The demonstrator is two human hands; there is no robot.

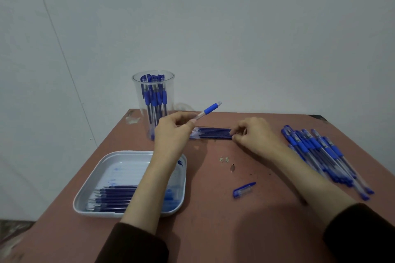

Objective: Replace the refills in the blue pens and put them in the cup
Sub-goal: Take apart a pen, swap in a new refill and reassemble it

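Noted in left grip (171, 132): pen barrel (208, 110), pinched at its clear end by curled fingers and thumb, raised off the bench (213, 224) with blue sleeve pointing far and right; judged so held to keep it ready for loading. Noted at right grip (252, 132): fingers curled down onto the right end of the fresh refills (211, 133), pinching there; cannot tell which single refill is taken. Refills laid in a flat row at bench centre, between the two grips, presumably for picking one at a time. Cap (244, 189) and a small part (232, 166), possibly the nose piece, set aside nearer, apart from the row, likely pending reassembly. Used refills (113, 196) kept in ink-stained tray (85, 192), near left. Finished pens stood upright in cup (154, 100), far left. Pile of pens (320, 149) apparently awaiting attention at right.
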